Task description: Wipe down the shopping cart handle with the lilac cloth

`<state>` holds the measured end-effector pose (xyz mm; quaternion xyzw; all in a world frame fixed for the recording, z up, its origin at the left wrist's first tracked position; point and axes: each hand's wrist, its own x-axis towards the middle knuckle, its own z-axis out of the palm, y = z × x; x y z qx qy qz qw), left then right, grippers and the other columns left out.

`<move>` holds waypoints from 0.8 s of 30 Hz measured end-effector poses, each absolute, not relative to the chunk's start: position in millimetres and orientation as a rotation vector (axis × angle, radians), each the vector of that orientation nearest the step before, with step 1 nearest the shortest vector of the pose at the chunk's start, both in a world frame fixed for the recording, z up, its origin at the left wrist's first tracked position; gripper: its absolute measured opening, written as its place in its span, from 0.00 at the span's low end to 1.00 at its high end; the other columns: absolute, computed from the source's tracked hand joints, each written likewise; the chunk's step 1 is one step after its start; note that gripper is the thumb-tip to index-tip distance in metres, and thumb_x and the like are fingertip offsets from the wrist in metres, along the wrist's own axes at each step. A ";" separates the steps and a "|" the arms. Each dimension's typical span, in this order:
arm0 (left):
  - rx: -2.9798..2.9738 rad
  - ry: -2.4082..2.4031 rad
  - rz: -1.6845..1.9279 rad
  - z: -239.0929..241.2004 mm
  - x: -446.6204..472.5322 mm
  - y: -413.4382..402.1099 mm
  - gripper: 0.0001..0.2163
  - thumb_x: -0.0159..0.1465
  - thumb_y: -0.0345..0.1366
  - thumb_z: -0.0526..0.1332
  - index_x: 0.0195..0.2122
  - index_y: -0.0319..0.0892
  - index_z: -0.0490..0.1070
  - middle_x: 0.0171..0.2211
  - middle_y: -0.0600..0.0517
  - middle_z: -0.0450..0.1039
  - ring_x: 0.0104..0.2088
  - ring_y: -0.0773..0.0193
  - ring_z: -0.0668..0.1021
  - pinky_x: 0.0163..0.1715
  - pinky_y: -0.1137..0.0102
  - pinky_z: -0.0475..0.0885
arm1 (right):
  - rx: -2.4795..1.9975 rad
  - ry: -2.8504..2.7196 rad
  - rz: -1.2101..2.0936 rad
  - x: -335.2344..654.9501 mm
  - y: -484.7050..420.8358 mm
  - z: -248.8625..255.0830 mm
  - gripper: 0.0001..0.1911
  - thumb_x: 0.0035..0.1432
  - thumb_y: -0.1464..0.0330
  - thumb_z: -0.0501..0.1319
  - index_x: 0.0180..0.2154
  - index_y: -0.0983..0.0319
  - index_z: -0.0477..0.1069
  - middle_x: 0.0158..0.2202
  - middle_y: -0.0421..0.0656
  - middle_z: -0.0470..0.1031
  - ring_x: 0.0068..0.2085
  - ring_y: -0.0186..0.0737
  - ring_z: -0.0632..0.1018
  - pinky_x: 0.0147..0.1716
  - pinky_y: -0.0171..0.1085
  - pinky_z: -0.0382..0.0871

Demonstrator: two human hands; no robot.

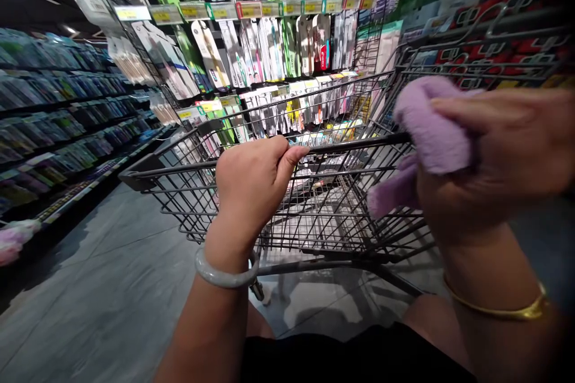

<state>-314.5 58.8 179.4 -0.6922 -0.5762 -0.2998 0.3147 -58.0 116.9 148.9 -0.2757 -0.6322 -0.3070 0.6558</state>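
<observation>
My left hand (251,176), a grey bangle at its wrist, is closed around the top rail of a black wire shopping cart (354,143). At the right, my right hand (507,149) grips a fluffy purple cloth (433,122), bunched up with one end hanging below the fist. The cloth overlaps the right part of the cart's rail; I cannot tell whether they touch. A gold bangle circles the right wrist. This hand is slightly blurred, and its palm side is partly hidden.
Beyond the cart stands a rack of packaged toothbrushes (269,48) with price tags along its shelf edges. Long stocked shelves (58,114) line the left side of the aisle. Grey floor (121,275) runs between them. Red-packaged goods (480,57) hang at the right.
</observation>
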 end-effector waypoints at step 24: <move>-1.655 -1.383 -0.992 152.7 -330.5 84.9 0.19 0.72 0.51 0.49 0.29 0.46 0.65 0.27 0.51 0.71 0.32 0.59 0.68 0.35 0.61 0.52 | -0.428 -1.661 -0.882 -118.5 99.7 122.8 0.14 0.59 0.63 0.65 0.48 0.54 0.73 0.42 0.38 0.79 0.44 0.39 0.77 0.43 0.41 0.64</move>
